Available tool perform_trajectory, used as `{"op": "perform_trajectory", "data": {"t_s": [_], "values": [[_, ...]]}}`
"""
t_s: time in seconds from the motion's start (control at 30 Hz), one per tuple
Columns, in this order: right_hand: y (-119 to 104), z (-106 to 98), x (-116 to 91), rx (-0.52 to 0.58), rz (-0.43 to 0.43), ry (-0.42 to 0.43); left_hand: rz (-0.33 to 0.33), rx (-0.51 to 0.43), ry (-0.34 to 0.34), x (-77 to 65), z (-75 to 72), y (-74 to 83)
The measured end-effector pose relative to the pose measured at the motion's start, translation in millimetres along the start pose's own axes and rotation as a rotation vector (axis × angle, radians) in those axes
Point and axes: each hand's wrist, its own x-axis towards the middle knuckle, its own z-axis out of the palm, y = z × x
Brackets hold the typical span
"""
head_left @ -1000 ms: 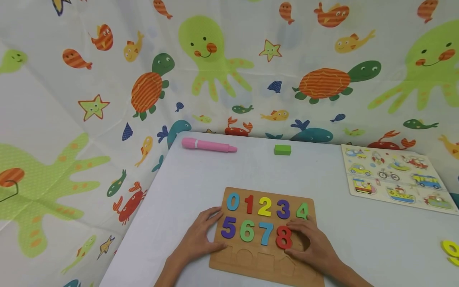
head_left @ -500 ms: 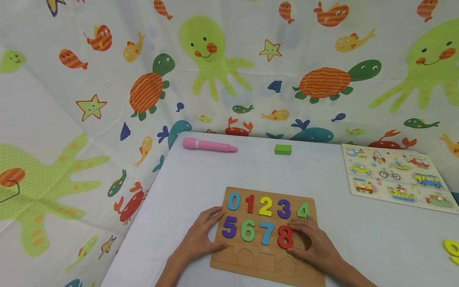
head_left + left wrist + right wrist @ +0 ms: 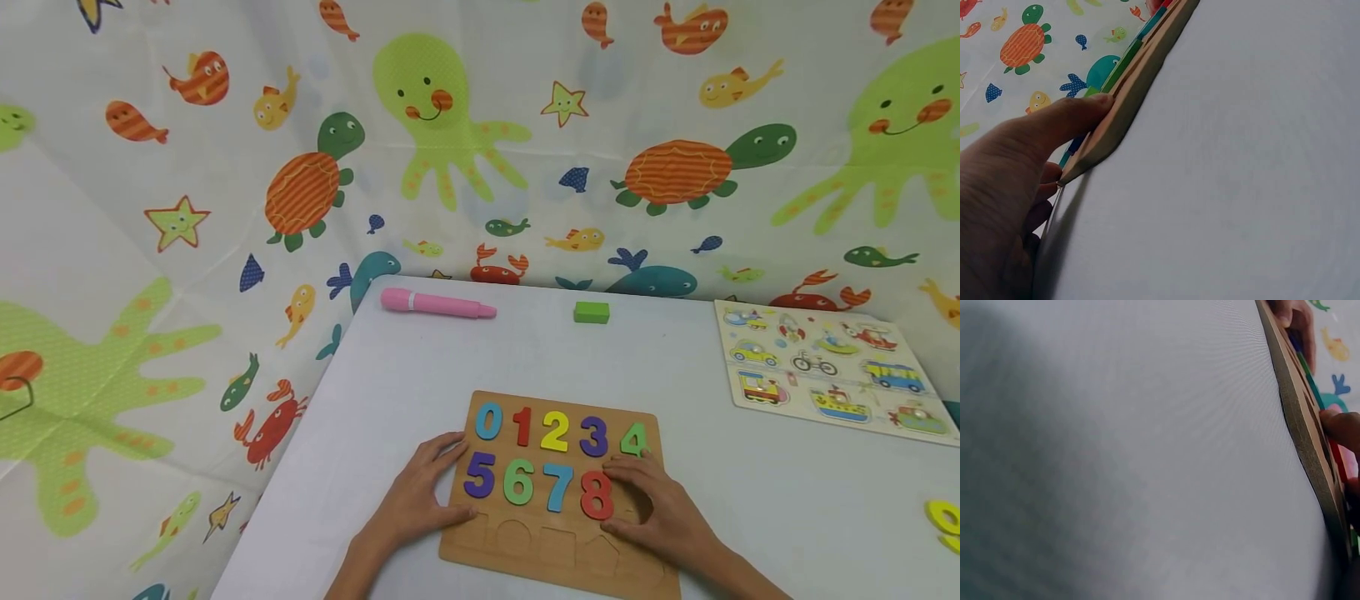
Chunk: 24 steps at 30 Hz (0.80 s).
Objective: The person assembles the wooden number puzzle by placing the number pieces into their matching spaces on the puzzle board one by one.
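A wooden number puzzle board [image 3: 517, 537] lies on the white table, with coloured digits 0 to 8 in two rows. My left hand [image 3: 417, 492] holds the board's left edge, its thumb [image 3: 1088, 111] on the lower left part and its fingers along the side. At the right end of the second row, the red number eight [image 3: 597, 495] sits between the thumb and fingertips of my right hand [image 3: 660, 518], which pinches it. A bare recess shows under that hand's arch. Part of the green number four [image 3: 633, 437] is covered by a finger.
A yellow number nine [image 3: 943, 517] lies at the right edge of the view. Beyond the board are a pink marker [image 3: 438, 303], a green block [image 3: 592, 312] and a vehicle puzzle board [image 3: 832, 367]. A curtain printed with sea animals hangs behind the table.
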Motion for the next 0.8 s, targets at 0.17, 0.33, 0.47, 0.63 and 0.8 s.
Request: {"op": "perform_trajectory", "data": {"t_s": [0.17, 0.33, 0.47, 0.63, 0.8], "values": [[0, 1, 0, 0.005, -0.003, -0.003, -0.002, -0.001, 0.0, -0.9, 0.1, -1.8], [0, 1, 1, 0.029, 0.019, -0.011, -0.006, 0.001, 0.007, -1.9, 1.7, -4.2], [1, -5, 2, 0.08, 0.045, -0.026, -0.005, -0.008, 0.006, -2.5, 1.3, -3.6], [11, -33, 5, 0.03, 0.039, 0.045, -0.006, -0.008, 0.014, -2.9, 2.3, -3.1], [37, -94, 3, -0.091, 0.094, 0.128, -0.021, -0.007, 0.012, -4.1, 3.0, -1.7]]}}
